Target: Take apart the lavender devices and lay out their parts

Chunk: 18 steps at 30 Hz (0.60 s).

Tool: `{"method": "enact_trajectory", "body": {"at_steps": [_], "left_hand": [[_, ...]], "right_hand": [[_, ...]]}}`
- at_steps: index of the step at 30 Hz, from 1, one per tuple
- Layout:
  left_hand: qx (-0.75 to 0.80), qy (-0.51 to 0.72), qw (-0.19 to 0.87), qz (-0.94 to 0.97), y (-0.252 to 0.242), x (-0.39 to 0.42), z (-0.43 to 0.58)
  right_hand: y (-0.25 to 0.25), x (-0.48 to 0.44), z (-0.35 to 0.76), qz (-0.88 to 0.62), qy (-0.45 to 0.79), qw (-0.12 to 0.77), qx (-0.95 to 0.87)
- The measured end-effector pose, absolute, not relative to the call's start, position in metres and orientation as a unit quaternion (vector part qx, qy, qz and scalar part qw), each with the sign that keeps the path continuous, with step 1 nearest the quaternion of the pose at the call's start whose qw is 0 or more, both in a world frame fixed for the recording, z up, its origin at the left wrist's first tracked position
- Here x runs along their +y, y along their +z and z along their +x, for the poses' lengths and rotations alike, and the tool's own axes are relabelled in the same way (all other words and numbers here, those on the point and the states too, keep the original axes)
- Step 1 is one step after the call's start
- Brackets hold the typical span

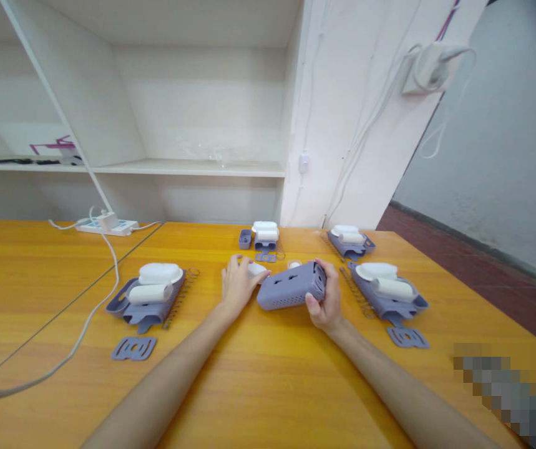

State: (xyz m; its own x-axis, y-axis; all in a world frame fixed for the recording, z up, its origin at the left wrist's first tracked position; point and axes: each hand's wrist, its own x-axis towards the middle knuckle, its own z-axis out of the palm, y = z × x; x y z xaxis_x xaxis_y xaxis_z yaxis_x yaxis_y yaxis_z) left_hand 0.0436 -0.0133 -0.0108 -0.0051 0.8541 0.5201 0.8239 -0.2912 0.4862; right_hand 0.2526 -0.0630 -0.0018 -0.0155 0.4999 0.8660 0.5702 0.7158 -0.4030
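My right hand grips one end of a grey-purple plastic box with small holes along its side and two keyhole slots, held tilted above the wooden table. Close to the box's left end, my left hand has its fingers closed on a white piece, partly hidden by the fingers. Behind the box a small round whitish part shows in part.
Sets of grey-purple housings with white parts and springs lie at left, back centre, back right and right. Flat slotted plates lie near some. A power strip and cable occupy the left; white shelves stand behind.
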Motion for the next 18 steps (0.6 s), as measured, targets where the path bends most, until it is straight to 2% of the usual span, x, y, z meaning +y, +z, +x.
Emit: {"method": "enact_trajectory", "body": {"at_steps": [3, 9, 14, 18], "left_hand": [[0.59, 0.369, -0.007, 0.718, -0.014, -0.01, 0.044], [0.528, 0.406, 0.087, 0.741, -0.012, -0.013, 0.047], [0.417, 0.401, 0.088, 0.811, 0.008, -0.036, 0.047], [0.366, 0.362, 0.22, 0.829, 0.015, -0.047, 0.051]], "right_hand": [[0.001, -0.064, 0.252, -0.361, -0.027, 0.579, -0.73], [0.003, -0.066, 0.249, -0.34, -0.003, 0.576, -0.743], [0.004, -0.068, 0.247, -0.369, -0.028, 0.606, -0.704], [0.001, -0.067, 0.245, -0.369, 0.032, 0.613, -0.698]]}}
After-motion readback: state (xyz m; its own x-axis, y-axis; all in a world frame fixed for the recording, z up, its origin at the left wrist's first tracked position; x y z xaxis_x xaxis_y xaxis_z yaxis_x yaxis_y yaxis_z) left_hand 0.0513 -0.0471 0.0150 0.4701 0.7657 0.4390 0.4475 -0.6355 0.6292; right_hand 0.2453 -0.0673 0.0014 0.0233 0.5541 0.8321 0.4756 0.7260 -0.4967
